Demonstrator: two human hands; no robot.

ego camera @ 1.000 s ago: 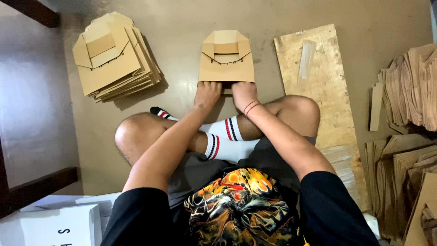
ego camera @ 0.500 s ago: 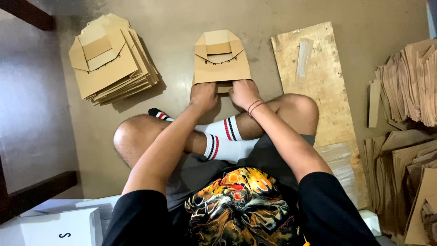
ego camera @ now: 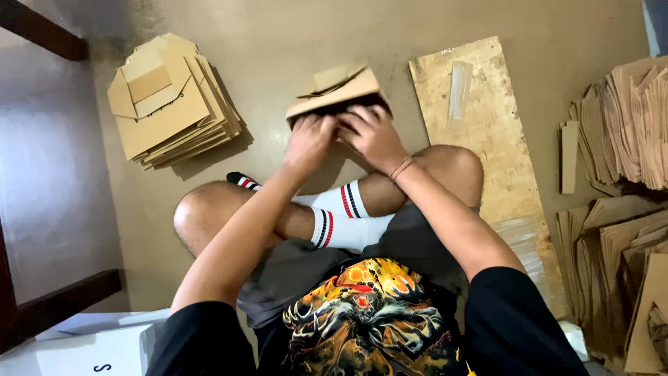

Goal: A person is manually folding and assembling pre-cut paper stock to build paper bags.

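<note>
Cardboard box (ego camera: 339, 94) above both hands

Brown floor (ego camera: 278, 35), smooth, faintly glossy, lit softly from above; paler sheen at left. Dark wooden beam (ego camera: 42, 38) across upper left corner; second dark beam (ego camera: 59, 306) at lower left. Stack of flat cardboard blanks (ego camera: 170, 104) on floor, upper left. Worn plywood board (ego camera: 487, 132) lying flat at right, clear strip (ego camera: 459, 90) on top. Loose cardboard piles (ego camera: 619, 125) along right edge. White box (ego camera: 83, 348) at bottom left.
</note>
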